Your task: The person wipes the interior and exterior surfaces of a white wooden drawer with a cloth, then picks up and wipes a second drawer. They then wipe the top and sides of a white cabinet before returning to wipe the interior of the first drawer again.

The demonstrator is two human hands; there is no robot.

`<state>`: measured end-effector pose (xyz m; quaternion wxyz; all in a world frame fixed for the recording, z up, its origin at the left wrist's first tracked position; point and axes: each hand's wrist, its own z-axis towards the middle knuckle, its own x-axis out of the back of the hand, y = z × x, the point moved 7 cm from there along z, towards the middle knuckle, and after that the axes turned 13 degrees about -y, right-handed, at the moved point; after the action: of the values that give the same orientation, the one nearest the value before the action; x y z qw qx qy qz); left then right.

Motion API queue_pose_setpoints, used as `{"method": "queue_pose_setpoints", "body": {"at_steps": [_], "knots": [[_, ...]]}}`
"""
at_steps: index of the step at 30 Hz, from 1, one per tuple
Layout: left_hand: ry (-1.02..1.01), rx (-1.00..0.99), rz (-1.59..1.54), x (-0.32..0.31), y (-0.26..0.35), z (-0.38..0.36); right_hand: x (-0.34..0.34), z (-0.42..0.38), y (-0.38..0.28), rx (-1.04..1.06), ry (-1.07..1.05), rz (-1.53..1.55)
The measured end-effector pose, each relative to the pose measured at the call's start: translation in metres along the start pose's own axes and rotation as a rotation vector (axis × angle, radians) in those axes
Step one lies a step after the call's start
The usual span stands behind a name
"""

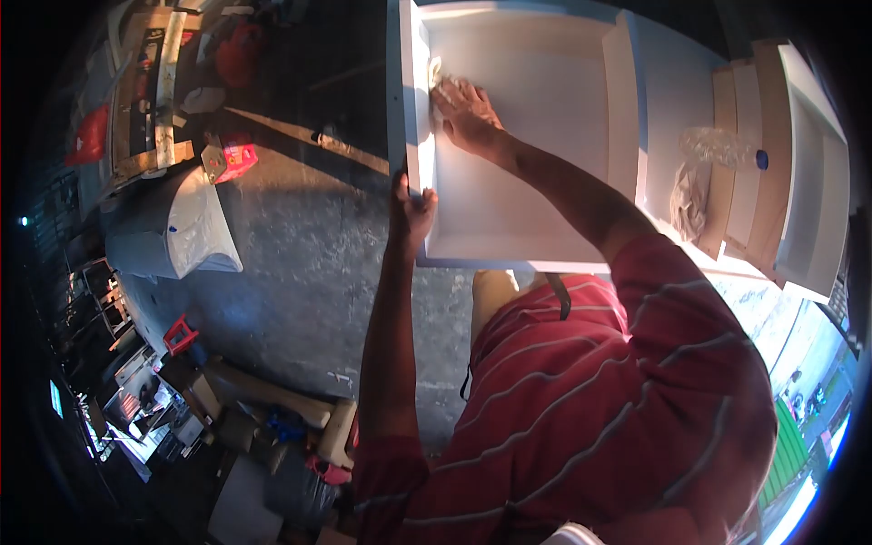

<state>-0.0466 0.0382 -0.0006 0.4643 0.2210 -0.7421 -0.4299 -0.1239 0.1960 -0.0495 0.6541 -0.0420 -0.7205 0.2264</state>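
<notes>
Left hand (413, 211) grips the near left edge of a white drawer box (536, 136), fingers curled over its side wall. Right hand (465, 111), farther in, presses a pale rag (438, 80) flat against the inner left wall, fingers together. Stacked white drawers (799, 173) lie beyond its right edge.
</notes>
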Motion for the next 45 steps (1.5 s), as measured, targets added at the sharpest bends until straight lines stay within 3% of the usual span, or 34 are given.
{"method": "queue_pose_setpoints", "body": {"at_steps": [1, 3, 6, 8, 11, 15, 17, 18, 21, 22, 23, 27, 28, 29, 31, 32, 33, 35, 37, 38, 39, 41, 45], "knots": [[0.018, -0.041, 0.028, 0.002, 0.012, 0.000, 0.008, -0.018, -0.009, -0.004, -0.011, 0.009], [0.025, -0.025, -0.011, 0.000, 0.003, 0.001, 0.001, -0.062, -0.044, 0.169, -0.343, 0.057], [0.015, -0.046, 0.023, 0.004, 0.008, 0.006, -0.025, -0.097, -0.076, 0.308, -0.444, 0.075], [0.027, -0.012, 0.038, 0.004, 0.005, 0.006, -0.040, -0.111, -0.091, 0.382, -0.612, 0.363], [0.032, 0.024, 0.024, 0.005, 0.006, 0.006, -0.028, -0.122, -0.096, 0.396, -0.533, 0.471], [0.049, 0.049, -0.065, 0.005, 0.007, 0.005, -0.031, -0.137, -0.074, 0.379, -0.681, 0.515], [0.011, 0.074, -0.035, 0.003, -0.001, 0.007, -0.040, -0.154, -0.048, 0.097, -0.934, 0.811], [0.013, 0.061, -0.048, 0.003, -0.001, 0.007, -0.039, -0.158, -0.049, 0.039, -0.953, 0.966], [-0.007, 0.085, -0.062, 0.001, 0.002, 0.008, -0.034, -0.145, -0.081, -0.093, -0.823, 1.042], [-0.026, 0.133, -0.064, 0.000, 0.000, 0.008, -0.027, -0.136, -0.098, -0.059, -0.723, 1.010], [-0.019, 0.130, -0.063, -0.001, -0.004, 0.008, -0.005, -0.135, -0.112, -0.154, -0.740, 0.849], [-0.011, 0.092, -0.166, -0.001, -0.005, 0.011, 0.039, -0.139, -0.106, 0.135, -0.550, 1.005], [-0.029, 0.105, -0.154, -0.001, -0.004, 0.012, 0.056, -0.136, -0.093, 0.189, -0.393, 1.025], [-0.053, 0.124, -0.144, -0.003, -0.005, 0.010, 0.019, -0.131, -0.061, -0.031, -0.431, 0.987], [-0.075, 0.049, -0.136, -0.006, -0.012, 0.014, 0.035, -0.123, -0.038, -0.192, -0.368, 0.859], [-0.072, 0.051, -0.168, -0.006, -0.009, 0.015, 0.017, -0.117, -0.040, -0.050, -0.423, 0.864], [-0.074, 0.057, -0.200, -0.007, -0.009, 0.013, 0.000, -0.122, -0.051, -0.155, -0.665, 0.918], [-0.047, 0.011, -0.161, -0.005, -0.004, 0.013, -0.017, -0.130, -0.096, -0.123, -0.746, 0.767], [-0.014, -0.028, -0.122, -0.002, 0.000, 0.012, 0.010, -0.134, -0.129, 0.018, -0.472, 0.524], [-0.026, -0.002, -0.143, -0.003, -0.002, 0.012, 0.025, -0.135, -0.138, 0.221, -0.324, 0.591], [-0.039, 0.023, -0.166, -0.005, -0.002, 0.011, 0.026, -0.141, -0.136, 0.218, -0.326, 0.591], [-0.009, -0.027, -0.157, -0.005, -0.006, 0.018, 0.052, -0.155, -0.143, 0.402, -0.112, 0.477], [0.067, -0.163, -0.123, -0.006, -0.011, 0.016, 0.044, -0.159, -0.169, 0.329, -0.035, 0.255]]}}
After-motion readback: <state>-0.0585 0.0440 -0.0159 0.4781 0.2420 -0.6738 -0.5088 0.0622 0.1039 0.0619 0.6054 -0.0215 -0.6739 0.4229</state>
